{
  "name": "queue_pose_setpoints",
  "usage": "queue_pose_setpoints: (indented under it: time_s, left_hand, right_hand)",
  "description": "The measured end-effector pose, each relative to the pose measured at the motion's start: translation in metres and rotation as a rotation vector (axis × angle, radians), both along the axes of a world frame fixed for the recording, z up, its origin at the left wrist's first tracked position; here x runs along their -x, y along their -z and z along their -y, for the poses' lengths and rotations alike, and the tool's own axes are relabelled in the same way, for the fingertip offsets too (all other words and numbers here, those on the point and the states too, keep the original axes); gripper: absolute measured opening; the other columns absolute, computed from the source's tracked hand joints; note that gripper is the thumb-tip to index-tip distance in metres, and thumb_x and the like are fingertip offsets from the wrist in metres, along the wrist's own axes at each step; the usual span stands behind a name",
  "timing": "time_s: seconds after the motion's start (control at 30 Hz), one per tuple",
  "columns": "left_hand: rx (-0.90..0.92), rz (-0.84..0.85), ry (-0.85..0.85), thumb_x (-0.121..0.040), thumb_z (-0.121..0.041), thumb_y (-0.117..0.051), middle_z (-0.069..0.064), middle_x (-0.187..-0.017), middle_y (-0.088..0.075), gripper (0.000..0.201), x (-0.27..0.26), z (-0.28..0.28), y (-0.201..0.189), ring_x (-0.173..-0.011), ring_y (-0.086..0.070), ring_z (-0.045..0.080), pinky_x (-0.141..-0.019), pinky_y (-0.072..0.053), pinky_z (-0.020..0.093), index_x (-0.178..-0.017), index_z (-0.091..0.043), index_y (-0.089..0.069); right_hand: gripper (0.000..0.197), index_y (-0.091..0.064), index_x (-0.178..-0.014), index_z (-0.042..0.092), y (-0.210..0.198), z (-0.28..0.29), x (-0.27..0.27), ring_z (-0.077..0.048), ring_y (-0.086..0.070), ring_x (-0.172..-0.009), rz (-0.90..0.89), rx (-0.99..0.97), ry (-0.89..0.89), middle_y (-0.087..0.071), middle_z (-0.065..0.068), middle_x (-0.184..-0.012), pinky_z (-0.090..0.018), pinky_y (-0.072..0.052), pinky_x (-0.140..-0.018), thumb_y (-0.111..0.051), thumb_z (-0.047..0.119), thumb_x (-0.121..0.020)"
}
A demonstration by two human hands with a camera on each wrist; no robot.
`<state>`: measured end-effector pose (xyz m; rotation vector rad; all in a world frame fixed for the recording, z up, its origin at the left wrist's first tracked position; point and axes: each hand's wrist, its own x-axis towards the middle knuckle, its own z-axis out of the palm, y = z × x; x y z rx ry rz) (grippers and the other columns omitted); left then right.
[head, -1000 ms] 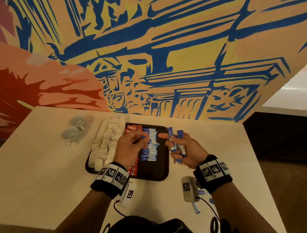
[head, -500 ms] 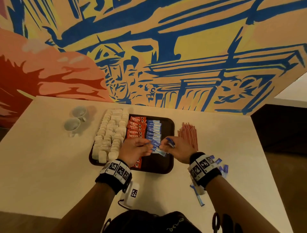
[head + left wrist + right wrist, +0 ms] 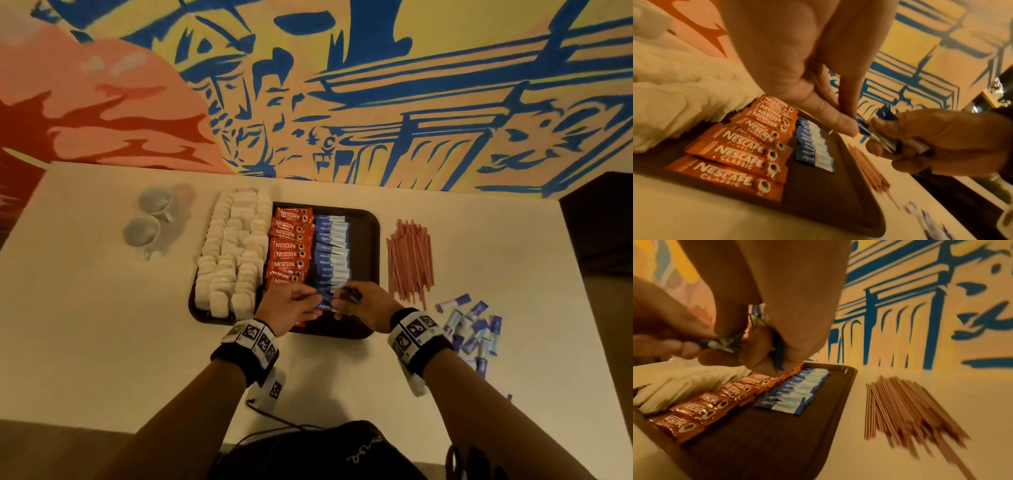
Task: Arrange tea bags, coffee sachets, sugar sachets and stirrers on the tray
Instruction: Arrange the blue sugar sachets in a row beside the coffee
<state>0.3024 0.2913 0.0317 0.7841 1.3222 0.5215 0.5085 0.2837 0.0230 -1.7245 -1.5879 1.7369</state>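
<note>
A dark brown tray holds white tea bags on its left, a column of red coffee sachets and a column of blue sugar sachets. Both hands meet over the near end of the blue column. My left hand pinches one blue sachet between thumb and forefinger. My right hand grips a small bundle of blue sachets, and the pinched one touches that bundle. Pink stirrers lie on the table right of the tray.
A loose heap of blue sachets lies on the table by my right wrist. Two small cups stand left of the tray. The painted wall runs along the table's far edge. The tray's right strip is bare.
My right hand has brought its bundle of sachets from beside the tray in over its near end. My left hand has slid back along the blue column and now pinches a sachet at the bundle.
</note>
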Motion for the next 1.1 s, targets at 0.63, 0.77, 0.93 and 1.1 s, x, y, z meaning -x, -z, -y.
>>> queue_pose_setpoints:
  time_s: [0.63, 0.77, 0.93, 1.1]
  left_hand:
    - [-0.549, -0.753, 0.721, -0.097, -0.022, -0.061, 0.001, -0.126, -0.057, 0.028, -0.014, -0.026, 0.057, -0.112, -0.058, 0.021, -0.096, -0.049, 0.034, -0.124, -0.022, -0.064]
    - [-0.643, -0.766, 0.825, -0.097, -0.02, -0.06, 0.001, -0.132, -0.054, 0.034, -0.021, -0.03, 0.065, -0.113, -0.059, 0.023, -0.095, -0.05, 0.033, -0.13, -0.021, -0.062]
    - [-0.68, -0.79, 0.902, -0.096, -0.02, -0.061, 0.002, -0.126, -0.057, 0.028, -0.027, -0.032, 0.07, -0.107, -0.062, 0.026, -0.09, -0.054, 0.039, -0.123, -0.019, -0.068]
    - [-0.71, -0.811, 0.908, -0.097, -0.021, -0.059, 0.004, -0.127, -0.059, 0.025, -0.027, -0.031, 0.073, -0.108, -0.063, 0.026, -0.089, -0.055, 0.038, -0.119, -0.016, -0.069]
  right_hand:
    - [0.022, -0.069, -0.106, 0.017, 0.057, -0.009, 0.007, -0.023, -0.063, -0.093, 0.425, 0.077, 0.125, -0.064, -0.001, -0.098, -0.029, -0.043, -0.075, -0.073, 0.034, -0.092]
    - [0.026, -0.068, -0.11, 0.017, 0.055, -0.005, 0.008, -0.023, -0.061, -0.095, 0.45, 0.015, 0.12, -0.064, -0.005, -0.11, -0.03, -0.048, -0.081, -0.078, 0.027, -0.088]
    - [0.03, -0.065, -0.122, 0.016, 0.054, -0.002, 0.003, -0.029, -0.064, -0.109, 0.487, -0.02, 0.109, -0.067, -0.009, -0.122, -0.035, -0.052, -0.093, -0.071, 0.017, -0.092]
    - [0.033, -0.062, -0.125, 0.011, 0.051, 0.0, -0.007, -0.03, -0.063, -0.113, 0.564, -0.043, 0.053, -0.066, -0.011, -0.124, -0.035, -0.05, -0.095, -0.067, 0.009, -0.093]
